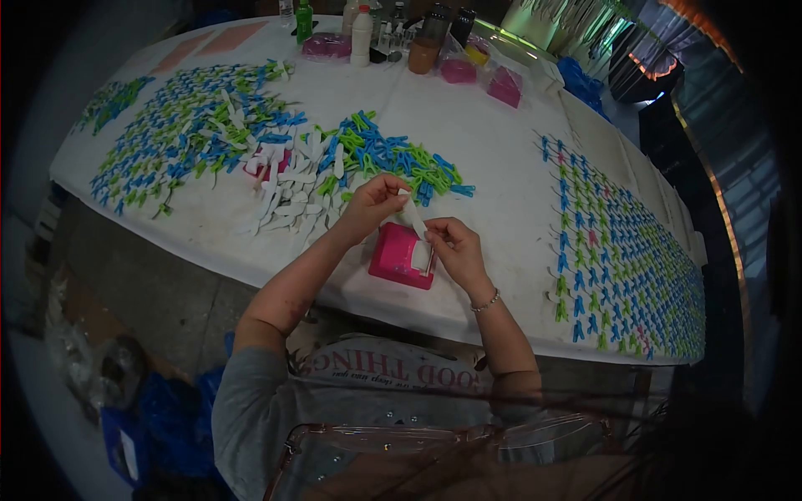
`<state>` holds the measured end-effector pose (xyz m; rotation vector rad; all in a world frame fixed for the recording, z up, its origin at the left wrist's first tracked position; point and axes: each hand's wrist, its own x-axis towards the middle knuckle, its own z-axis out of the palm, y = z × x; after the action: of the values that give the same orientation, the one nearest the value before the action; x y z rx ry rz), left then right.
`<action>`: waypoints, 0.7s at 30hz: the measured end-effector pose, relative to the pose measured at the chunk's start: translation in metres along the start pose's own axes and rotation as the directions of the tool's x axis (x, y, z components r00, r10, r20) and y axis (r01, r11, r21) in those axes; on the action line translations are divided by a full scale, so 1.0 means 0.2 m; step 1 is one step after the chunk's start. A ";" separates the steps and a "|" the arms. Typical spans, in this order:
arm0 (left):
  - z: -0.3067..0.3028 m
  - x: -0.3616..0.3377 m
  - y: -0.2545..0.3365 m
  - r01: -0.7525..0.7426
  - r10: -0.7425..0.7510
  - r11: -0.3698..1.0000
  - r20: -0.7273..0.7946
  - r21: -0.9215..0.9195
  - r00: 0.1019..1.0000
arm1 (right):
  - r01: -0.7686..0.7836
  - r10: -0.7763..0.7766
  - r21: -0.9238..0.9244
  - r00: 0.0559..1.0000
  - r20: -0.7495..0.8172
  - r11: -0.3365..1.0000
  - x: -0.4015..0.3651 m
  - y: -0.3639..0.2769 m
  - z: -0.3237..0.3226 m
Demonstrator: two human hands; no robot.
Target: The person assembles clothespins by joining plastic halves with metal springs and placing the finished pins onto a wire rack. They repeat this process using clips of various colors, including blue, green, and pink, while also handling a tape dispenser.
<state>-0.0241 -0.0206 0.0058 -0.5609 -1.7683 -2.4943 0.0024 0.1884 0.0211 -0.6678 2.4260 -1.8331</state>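
A white flat strip [412,215] stretches between my two hands, above a pink box [396,255] near the table's front edge. My left hand [376,202] pinches the upper end of the strip. At its lower end, the fingers of my right hand [454,244] are closed on it, beside the box's right edge. The box has a white part on its right side. Just left of my left hand lies a heap of similar white pieces [305,188]. Behind it are loose blue and green clothespins [384,149].
Rows of blue and green clothespins [614,250] cover the table's right side; more [180,117] spread over the left. Another pink object [269,164] sits among the white pieces. Bottles [362,37] and pink packages [505,87] stand along the back. Blue bags [163,417] lie on the floor at left.
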 end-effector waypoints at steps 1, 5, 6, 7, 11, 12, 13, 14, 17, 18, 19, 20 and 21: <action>0.00 -0.01 -0.01 0.021 -0.022 0.999 0.011 0.033 1.000 | 0.050 -0.051 -0.049 0.999 -0.014 0.998 -0.02 0.01 0.00; -0.01 -0.05 -0.01 0.085 -0.098 0.983 0.075 0.160 0.992 | 0.082 -0.091 -0.195 0.995 -0.035 0.977 -0.08 0.04 0.01; -0.02 -0.05 -0.01 0.090 -0.102 0.984 0.074 0.155 0.992 | 0.107 -0.119 -0.230 0.992 -0.037 0.967 -0.08 0.06 0.02; -0.03 -0.05 0.00 0.062 -0.083 0.979 0.099 0.193 0.992 | 0.133 -0.148 -0.264 0.988 -0.038 0.955 -0.09 0.07 0.03; -0.05 -0.06 0.00 -0.049 0.000 0.944 0.149 0.325 0.989 | 0.184 -0.203 -0.265 0.978 -0.048 0.946 -0.09 0.10 0.06; -0.05 -0.06 0.01 -0.046 -0.003 0.945 0.147 0.325 0.989 | 0.161 -0.178 -0.271 0.983 -0.039 0.949 -0.10 0.10 0.06; -0.05 -0.06 0.03 -0.082 0.023 0.920 0.156 0.382 0.987 | 0.138 -0.152 -0.277 0.988 -0.030 0.951 -0.10 0.11 0.06; -0.05 -0.07 0.04 -0.119 0.049 0.892 0.167 0.437 0.985 | 0.136 -0.149 -0.276 0.988 -0.029 0.952 -0.10 0.11 0.06; -0.07 -0.08 0.05 -0.174 0.052 0.824 0.233 0.540 0.971 | 0.231 -0.239 -0.348 0.971 0.020 0.909 -0.11 0.11 0.03; -0.08 -0.09 0.04 -0.173 0.051 0.824 0.232 0.540 0.971 | 0.256 -0.260 -0.376 0.965 0.040 0.891 -0.12 0.09 0.01; -0.08 -0.09 0.02 -0.206 0.041 0.789 0.284 0.579 0.958 | 0.281 -0.281 -0.403 0.958 0.061 0.871 -0.13 0.08 -0.01; -0.09 -0.10 0.01 -0.240 0.028 0.752 0.335 0.613 0.942 | 0.318 -0.316 -0.436 0.945 0.078 0.842 -0.13 0.09 -0.02; -0.08 -0.11 0.02 -0.217 -0.018 0.751 0.348 0.624 0.937 | 0.352 -0.350 -0.468 0.932 0.096 0.810 -0.14 0.11 -0.04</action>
<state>-0.0068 -0.0401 -0.0017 -1.0079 -2.4615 -1.5724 0.0180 0.2097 -0.0029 -1.2252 2.9402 -1.2843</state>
